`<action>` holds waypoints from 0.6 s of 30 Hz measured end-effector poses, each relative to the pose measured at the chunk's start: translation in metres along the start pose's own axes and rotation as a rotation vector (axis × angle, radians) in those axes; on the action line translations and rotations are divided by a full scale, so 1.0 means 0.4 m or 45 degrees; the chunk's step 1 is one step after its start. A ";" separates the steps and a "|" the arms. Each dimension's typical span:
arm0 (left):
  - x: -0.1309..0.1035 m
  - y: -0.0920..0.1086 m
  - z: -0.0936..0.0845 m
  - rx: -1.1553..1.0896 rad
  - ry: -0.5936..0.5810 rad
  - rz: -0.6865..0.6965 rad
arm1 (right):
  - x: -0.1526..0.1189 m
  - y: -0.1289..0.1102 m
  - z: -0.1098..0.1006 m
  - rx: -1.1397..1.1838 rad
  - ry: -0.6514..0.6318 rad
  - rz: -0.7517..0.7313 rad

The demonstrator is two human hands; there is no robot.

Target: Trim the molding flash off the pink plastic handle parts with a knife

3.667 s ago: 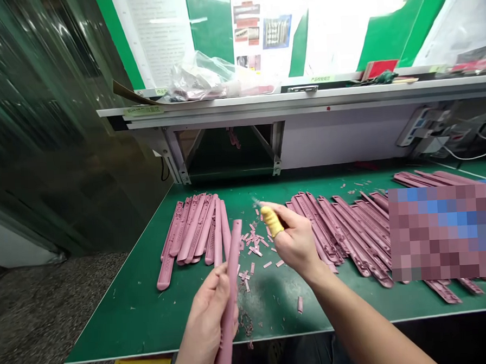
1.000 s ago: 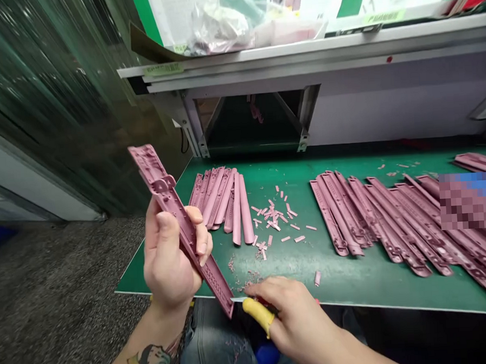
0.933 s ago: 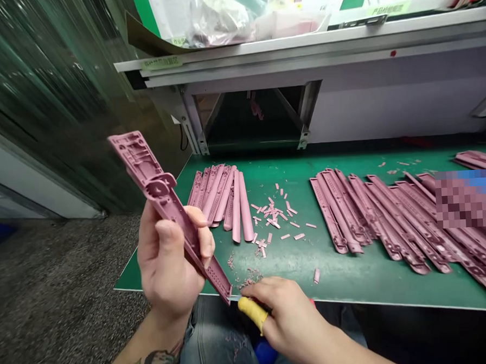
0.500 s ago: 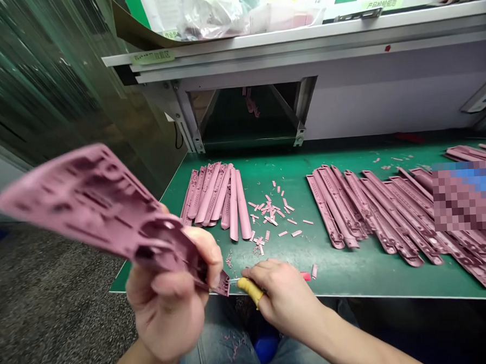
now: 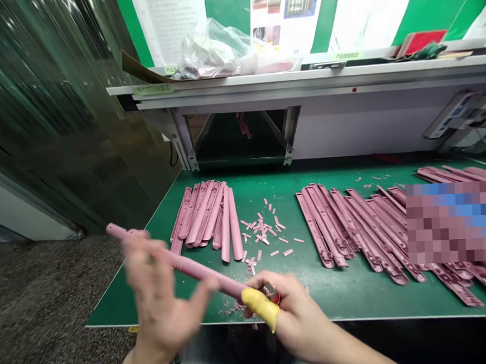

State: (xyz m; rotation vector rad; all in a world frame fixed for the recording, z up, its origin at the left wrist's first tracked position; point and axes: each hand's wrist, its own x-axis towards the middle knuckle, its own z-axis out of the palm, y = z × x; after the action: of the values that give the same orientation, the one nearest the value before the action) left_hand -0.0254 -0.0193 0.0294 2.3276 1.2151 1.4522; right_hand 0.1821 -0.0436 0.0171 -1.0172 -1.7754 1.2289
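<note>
A long, narrow pink plastic part (image 5: 199, 270) slants over the front of the table, its lower end in my right hand (image 5: 296, 315). My right hand is closed on that end, its thumb wrapped in a yellow cover (image 5: 261, 307). A small tool with metal and red parts (image 5: 271, 292) shows in the same hand, mostly hidden by the fingers. Blurred by motion, my left hand (image 5: 163, 300) is open beside the part, fingers spread and overlapping its upper stretch. Whether the left fingers touch it I cannot tell.
Several pink parts (image 5: 204, 216) lie together at the left of the green table (image 5: 267, 175), and a larger row (image 5: 351, 225) at the right. Small pink scraps (image 5: 261, 227) are scattered between them. Behind stands a shelf (image 5: 238, 92) above an opening with a dark chute (image 5: 233, 144).
The pink part has turned from its hollow side to its rounded side and passed from my left hand to my right. My left hand has opened. The view has tilted upward.
</note>
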 end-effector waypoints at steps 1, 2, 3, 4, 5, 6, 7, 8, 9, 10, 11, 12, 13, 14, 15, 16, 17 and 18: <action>-0.016 0.003 -0.002 0.163 -0.147 0.164 | 0.004 -0.008 -0.022 0.089 -0.077 0.049; -0.026 0.006 -0.006 0.230 -0.292 0.268 | 0.008 -0.014 -0.042 0.180 -0.159 0.084; -0.030 0.007 -0.012 0.225 -0.415 0.314 | 0.010 -0.018 -0.059 0.243 -0.229 0.102; -0.026 0.006 -0.021 0.201 -0.517 0.333 | 0.010 -0.020 -0.074 0.253 -0.261 0.096; -0.016 0.004 -0.031 0.186 -0.577 0.346 | 0.010 -0.019 -0.085 0.201 -0.247 0.063; -0.003 0.000 -0.043 0.191 -0.613 0.370 | 0.008 -0.016 -0.093 0.094 -0.194 0.010; 0.013 -0.005 -0.055 0.217 -0.655 0.413 | 0.006 -0.011 -0.098 -0.047 -0.132 -0.057; 0.028 -0.010 -0.068 0.255 -0.683 0.460 | 0.004 -0.006 -0.099 -0.204 -0.085 -0.137; 0.043 -0.013 -0.079 0.291 -0.702 0.512 | 0.003 -0.001 -0.097 -0.369 -0.056 -0.226; 0.056 -0.015 -0.089 0.315 -0.725 0.565 | 0.004 0.003 -0.093 -0.535 -0.040 -0.319; 0.066 -0.015 -0.096 0.326 -0.742 0.604 | 0.006 0.007 -0.087 -0.698 -0.025 -0.408; 0.074 -0.012 -0.102 0.325 -0.759 0.626 | 0.009 0.009 -0.080 -0.850 0.001 -0.490; 0.080 -0.009 -0.105 0.315 -0.778 0.634 | 0.014 0.010 -0.073 -0.986 0.040 -0.554; 0.085 -0.005 -0.107 0.301 -0.793 0.638 | 0.020 0.011 -0.068 -1.095 0.075 -0.597; 0.088 0.000 -0.108 0.289 -0.801 0.643 | 0.026 0.010 -0.065 -1.173 0.091 -0.626; 0.091 0.004 -0.109 0.288 -0.799 0.648 | 0.031 0.010 -0.063 -1.224 0.086 -0.648; 0.092 0.008 -0.110 0.299 -0.792 0.666 | 0.034 0.009 -0.064 -1.256 0.064 -0.667; 0.091 0.012 -0.110 0.321 -0.779 0.696 | 0.036 0.007 -0.065 -1.274 0.038 -0.682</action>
State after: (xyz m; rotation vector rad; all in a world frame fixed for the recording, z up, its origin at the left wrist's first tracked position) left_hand -0.0506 -0.0097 0.0801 3.1003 0.6456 0.5759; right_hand 0.1997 -0.0202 0.0231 -0.9238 -2.4592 -0.0629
